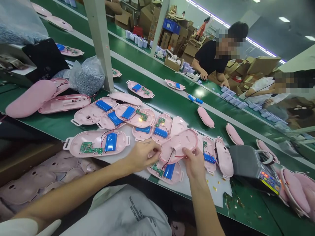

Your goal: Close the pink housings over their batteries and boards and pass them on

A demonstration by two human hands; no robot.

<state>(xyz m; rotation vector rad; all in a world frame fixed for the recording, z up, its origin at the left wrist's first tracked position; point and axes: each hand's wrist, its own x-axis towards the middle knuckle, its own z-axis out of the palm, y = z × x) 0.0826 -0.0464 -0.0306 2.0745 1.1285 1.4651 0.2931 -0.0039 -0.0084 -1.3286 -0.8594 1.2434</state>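
My right hand [194, 162] grips the right end of a pale pink plastic shell half [180, 142], its thumb on the inner face. The shell is tilted above another pink shell [178, 173] that holds a green circuit board [156, 169] and a blue battery [169, 171]. A thin wire runs between the two. At the held shell's left edge, my left hand [145, 155] has its thumb and fingers pinched together; what lies between them, if anything, is too small to make out. Left of it lies an open shell [78, 141] with a board and battery.
Several pink shells with blue batteries, such as one shell [135, 114], crowd the white mat [219, 193]. A grey machine [253, 167] with a lit panel stands right. A metal post [99, 42] rises at left. Across the green conveyor [157, 77], a person [211, 55] works.
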